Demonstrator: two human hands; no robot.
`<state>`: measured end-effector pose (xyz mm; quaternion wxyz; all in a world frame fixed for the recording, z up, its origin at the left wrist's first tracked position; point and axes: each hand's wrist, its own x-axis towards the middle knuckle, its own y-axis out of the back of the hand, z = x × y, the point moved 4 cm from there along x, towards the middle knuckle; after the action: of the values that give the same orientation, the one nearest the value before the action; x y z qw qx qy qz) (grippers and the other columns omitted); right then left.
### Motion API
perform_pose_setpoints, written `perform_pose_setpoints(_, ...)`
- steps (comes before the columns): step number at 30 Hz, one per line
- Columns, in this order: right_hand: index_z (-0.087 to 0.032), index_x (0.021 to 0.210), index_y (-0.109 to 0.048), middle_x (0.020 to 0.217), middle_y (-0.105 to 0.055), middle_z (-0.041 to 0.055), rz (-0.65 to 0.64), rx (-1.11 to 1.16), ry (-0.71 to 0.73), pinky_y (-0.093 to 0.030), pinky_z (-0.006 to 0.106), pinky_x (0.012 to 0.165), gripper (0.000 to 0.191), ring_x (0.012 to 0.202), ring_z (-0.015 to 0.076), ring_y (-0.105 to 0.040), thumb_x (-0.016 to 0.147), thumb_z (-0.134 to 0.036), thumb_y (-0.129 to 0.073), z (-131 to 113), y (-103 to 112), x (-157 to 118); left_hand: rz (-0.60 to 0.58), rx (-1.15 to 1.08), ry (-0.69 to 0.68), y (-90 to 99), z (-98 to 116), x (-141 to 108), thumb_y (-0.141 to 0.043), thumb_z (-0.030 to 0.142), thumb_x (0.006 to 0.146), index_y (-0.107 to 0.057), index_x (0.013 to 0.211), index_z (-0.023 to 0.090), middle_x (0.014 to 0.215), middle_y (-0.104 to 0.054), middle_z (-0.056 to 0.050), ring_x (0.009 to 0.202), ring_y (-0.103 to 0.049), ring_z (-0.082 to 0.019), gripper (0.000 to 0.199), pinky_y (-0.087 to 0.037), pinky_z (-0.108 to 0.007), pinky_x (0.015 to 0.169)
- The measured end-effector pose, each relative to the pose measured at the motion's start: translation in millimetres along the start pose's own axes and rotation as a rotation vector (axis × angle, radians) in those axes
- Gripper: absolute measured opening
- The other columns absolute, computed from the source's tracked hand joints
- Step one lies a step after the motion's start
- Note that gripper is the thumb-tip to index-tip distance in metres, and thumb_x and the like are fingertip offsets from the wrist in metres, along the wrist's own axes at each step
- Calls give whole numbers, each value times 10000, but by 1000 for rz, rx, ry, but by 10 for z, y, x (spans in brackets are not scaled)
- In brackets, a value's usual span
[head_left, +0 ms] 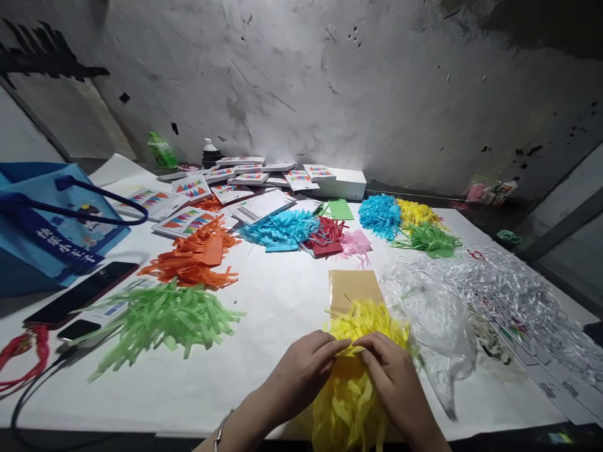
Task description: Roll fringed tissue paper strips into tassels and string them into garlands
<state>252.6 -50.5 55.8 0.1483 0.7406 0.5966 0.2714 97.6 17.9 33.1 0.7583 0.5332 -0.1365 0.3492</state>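
A bunch of yellow tissue fringe (pixel 351 402) lies near the table's front edge, its strips spreading above and below my hands. My left hand (pixel 313 361) pinches its middle band from the left, thumb and index finger together. From the right, my right hand (pixel 389 364) pinches the same band, its fingertips close to those of my left hand. Beneath the fringe and behind it lies a brown card sheet (pixel 355 285), partly covered by the yellow strips.
Green fringe (pixel 172 317) and orange fringe (pixel 198 254) lie left; blue fringe (pixel 282 229) and red fringe (pixel 327 235) lie behind. Printed packets (pixel 188 220) are piled at the back. Clear plastic (pixel 438 320) and silvery strands (pixel 509 289) lie right. A blue bag (pixel 51 220) stands left by a phone (pixel 82 295).
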Motion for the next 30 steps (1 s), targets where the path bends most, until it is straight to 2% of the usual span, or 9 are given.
perform_pose_setpoints(2,-225,889,-684,875,-696,18,-24,167,-185,-479,281,776,199,860,193,-654,944,-335,-527,95,21,22,19,-13,-35,13,17,23,-466,78,961,-569,1265,185,888,-701,-82,729,-635,-192,339,-521,-274,628)
perform_pose_setpoints(5,-211,877,-691,855,-704,30,7,356,-323,-490,298,759,236,842,219,-648,858,-431,-609,234,17,38,125,-7,-77,62,45,61,-492,114,989,-616,1182,200,847,-710,-69,683,-621,-179,245,-504,-265,598)
perform_pose_setpoints(11,-178,881,-710,885,-731,89,333,491,-380,-523,329,746,417,842,262,-668,737,-569,-689,464,207,-3,307,-18,-124,189,29,150,-497,39,970,-616,1097,159,922,-724,-96,851,-627,-209,212,-543,-318,745)
perform_pose_setpoints(14,-178,881,-710,898,-736,104,386,511,-375,-538,334,723,439,837,272,-678,730,-589,-689,523,272,-25,327,-37,-103,190,85,220,-542,55,957,-603,1102,164,972,-677,-103,898,-600,-215,191,-522,-326,770)
perform_pose_setpoints(16,-178,877,-713,883,-738,105,375,506,-341,-543,334,719,423,826,272,-683,731,-575,-693,557,252,-22,286,7,-105,139,163,297,-578,104,957,-591,1157,167,1027,-655,-115,943,-578,-235,210,-501,-356,802)
perform_pose_setpoints(19,-178,865,-719,854,-737,97,354,490,-271,-543,324,728,382,809,259,-685,754,-542,-692,632,172,-16,99,130,-91,-15,238,456,-660,138,912,-611,1144,216,1012,-667,-76,917,-563,-253,249,-452,-388,799)
perform_pose_setpoints(25,-173,903,-719,868,-744,86,331,661,-257,-551,310,732,375,810,240,-693,781,-529,-720,776,109,-57,-250,227,133,-278,62,580,-713,79,787,-635,1030,240,968,-677,-30,914,-567,-253,302,-396,-382,807)
perform_pose_setpoints(27,-169,887,-712,875,-751,86,370,753,-283,-558,314,727,400,801,240,-702,743,-539,-759,785,148,-73,-299,171,207,-342,-20,511,-668,42,768,-617,1065,237,962,-680,-24,913,-575,-240,359,-401,-363,805)
perform_pose_setpoints(30,-175,899,-693,864,-761,83,446,884,-311,-573,332,716,416,788,246,-719,718,-538,-785,856,244,-92,-278,83,248,-387,-139,381,-572,-20,742,-565,1182,240,882,-678,-2,824,-582,-203,511,-426,-314,757)
